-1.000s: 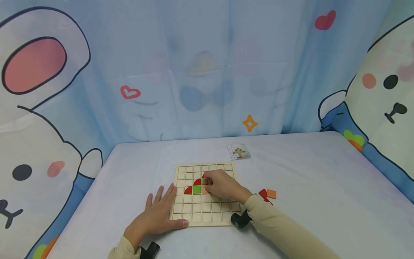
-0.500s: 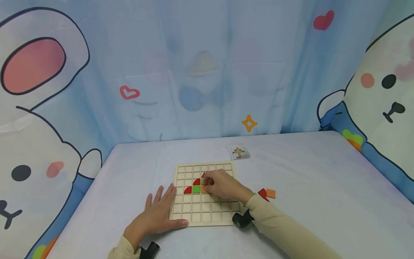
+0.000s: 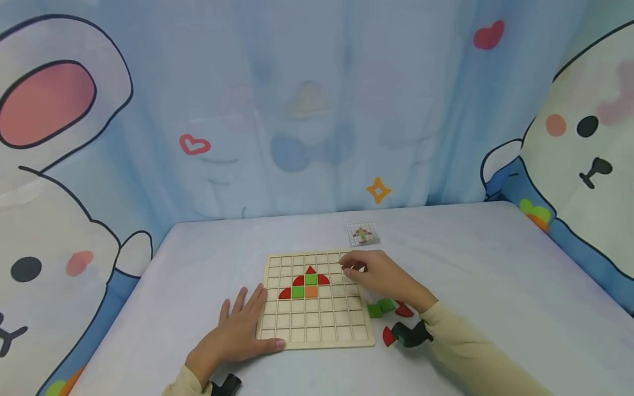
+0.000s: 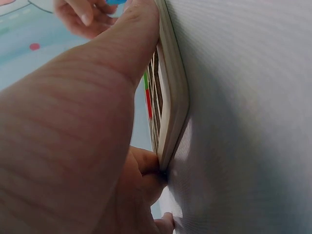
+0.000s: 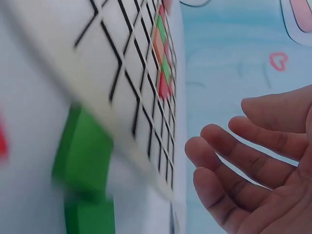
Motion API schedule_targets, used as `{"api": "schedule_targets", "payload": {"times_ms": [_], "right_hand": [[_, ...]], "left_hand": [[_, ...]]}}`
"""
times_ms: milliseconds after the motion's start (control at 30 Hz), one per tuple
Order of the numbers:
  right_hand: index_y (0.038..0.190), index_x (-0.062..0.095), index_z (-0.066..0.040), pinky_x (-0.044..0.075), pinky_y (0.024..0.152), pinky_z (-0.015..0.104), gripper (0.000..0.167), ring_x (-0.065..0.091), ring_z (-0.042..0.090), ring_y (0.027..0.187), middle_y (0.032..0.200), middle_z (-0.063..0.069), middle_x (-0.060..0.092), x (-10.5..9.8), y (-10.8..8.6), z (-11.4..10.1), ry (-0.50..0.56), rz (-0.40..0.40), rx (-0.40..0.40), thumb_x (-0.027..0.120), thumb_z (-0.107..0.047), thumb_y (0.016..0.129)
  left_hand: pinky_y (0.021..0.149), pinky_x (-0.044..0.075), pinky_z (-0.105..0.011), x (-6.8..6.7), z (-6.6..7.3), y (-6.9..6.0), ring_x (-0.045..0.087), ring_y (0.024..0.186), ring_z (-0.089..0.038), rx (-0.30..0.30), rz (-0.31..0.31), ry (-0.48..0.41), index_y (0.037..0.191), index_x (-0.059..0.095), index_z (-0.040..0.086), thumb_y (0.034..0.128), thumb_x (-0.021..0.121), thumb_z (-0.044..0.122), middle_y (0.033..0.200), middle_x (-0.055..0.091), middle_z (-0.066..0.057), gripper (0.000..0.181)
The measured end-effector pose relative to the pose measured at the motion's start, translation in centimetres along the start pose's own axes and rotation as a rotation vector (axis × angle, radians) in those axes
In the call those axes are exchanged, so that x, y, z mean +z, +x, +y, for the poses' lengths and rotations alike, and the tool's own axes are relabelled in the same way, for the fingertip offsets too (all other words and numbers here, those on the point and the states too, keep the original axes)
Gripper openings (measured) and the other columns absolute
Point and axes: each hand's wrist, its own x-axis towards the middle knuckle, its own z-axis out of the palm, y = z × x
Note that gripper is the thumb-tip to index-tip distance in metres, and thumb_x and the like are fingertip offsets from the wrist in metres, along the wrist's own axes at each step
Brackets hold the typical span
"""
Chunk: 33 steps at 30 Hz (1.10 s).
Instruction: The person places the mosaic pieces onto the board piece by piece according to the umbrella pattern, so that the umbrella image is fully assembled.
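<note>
A pale wooden grid board (image 3: 317, 333) lies on the white table. Red, green and orange pieces form a stepped shape in its cells: a red triangle (image 3: 310, 270) on top, a green square (image 3: 298, 292), an orange square (image 3: 311, 291) and a red quarter-circle piece (image 3: 323, 280) among them. My left hand (image 3: 238, 335) rests at the board's left edge, fingers spread, thumb on the near corner. Over the right part of the board hovers my right hand (image 3: 383, 275); the right wrist view shows its fingers (image 5: 243, 156) loosely bent and holding nothing.
Green pieces (image 3: 375, 311) and red pieces (image 3: 403, 310) lie right of the board, partly under the right forearm. Behind the board is a small pattern card (image 3: 362, 234). A blue cartoon curtain (image 3: 297, 110) hangs along the table's back.
My right hand has lifted off the orange square and moved right, uncovering the coloured shape and its right-hand red piece. The left hand stays in place on the board.
</note>
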Motion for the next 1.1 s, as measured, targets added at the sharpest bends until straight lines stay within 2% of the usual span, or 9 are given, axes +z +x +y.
{"api": "schedule_targets", "payload": {"times_ms": [267,533,633,767,867,967,1100], "right_hand": [[0.127,0.075,-0.002,0.057,0.087,0.04,0.026,0.069,0.021,0.104,0.119,0.009,0.076,-3.1,-3.0,1.3,-0.069,0.016,0.09,0.071,-0.009,0.102],[0.127,0.075,-0.004,0.056,0.092,0.047,0.029,0.067,0.025,0.109,0.12,0.006,0.075,-4.5,-4.9,2.2,-0.068,-0.021,0.127,0.076,-0.014,0.1],[0.127,0.075,-0.004,0.054,0.096,0.052,0.03,0.065,0.027,0.112,0.121,0.005,0.074,-4.4,-5.3,2.7,-0.034,-0.06,0.132,0.077,-0.014,0.099],[0.124,0.076,-0.006,0.054,0.093,0.047,0.031,0.062,0.025,0.109,0.116,0.0,0.072,-3.7,-5.7,3.3,-0.024,-0.123,0.151,0.081,-0.012,0.094],[0.118,0.078,-0.007,0.055,0.087,0.04,0.029,0.059,0.022,0.104,0.11,-0.004,0.072,-2.9,-5.7,3.5,-0.08,-0.148,0.105,0.084,-0.009,0.09],[0.112,0.08,-0.011,0.053,0.087,0.037,0.025,0.055,0.02,0.103,0.106,-0.008,0.071,-2.2,-5.6,3.6,-0.15,-0.153,0.063,0.086,-0.007,0.088],[0.103,0.079,-0.017,0.05,0.086,0.038,0.021,0.049,0.019,0.103,0.102,-0.011,0.064,-1.5,-5.7,3.5,-0.206,-0.142,0.082,0.088,-0.008,0.086]], "left_hand": [[0.123,0.0,-0.072,0.1,-0.2,0.0,0.003,0.162,-0.046,0.004,0.006,-0.008,0.17,0.022,0.0,0.0832,0.078,0.074,0.178,0.015,-0.015,0.127],[0.122,0.0,-0.073,-0.1,-0.2,-0.3,0.003,0.162,-0.047,0.004,0.01,-0.011,0.169,0.023,-0.001,0.0835,0.079,0.072,0.178,0.015,-0.015,0.126],[0.122,0.0,-0.073,0.0,-0.3,-0.3,0.003,0.162,-0.047,0.003,0.007,-0.012,0.169,0.022,-0.001,0.0836,0.079,0.072,0.178,0.015,-0.016,0.126],[0.122,0.0,-0.073,0.1,-0.3,-0.2,0.004,0.162,-0.047,0.004,0.002,-0.014,0.169,0.023,0.0,0.0838,0.079,0.072,0.178,0.016,-0.015,0.126],[0.122,0.001,-0.073,0.2,-0.2,-0.2,0.004,0.162,-0.047,0.005,-0.002,-0.015,0.169,0.023,0.0,0.084,0.079,0.073,0.178,0.016,-0.015,0.125],[0.122,0.0,-0.073,0.2,-0.2,-0.1,0.003,0.162,-0.046,0.001,-0.006,-0.012,0.17,0.022,0.0,0.0838,0.079,0.073,0.178,0.015,-0.014,0.126],[0.123,-0.001,-0.072,0.2,-0.3,-0.1,0.002,0.162,-0.045,-0.003,-0.009,-0.011,0.17,0.022,0.002,0.0838,0.079,0.073,0.179,0.015,-0.012,0.126]]}}
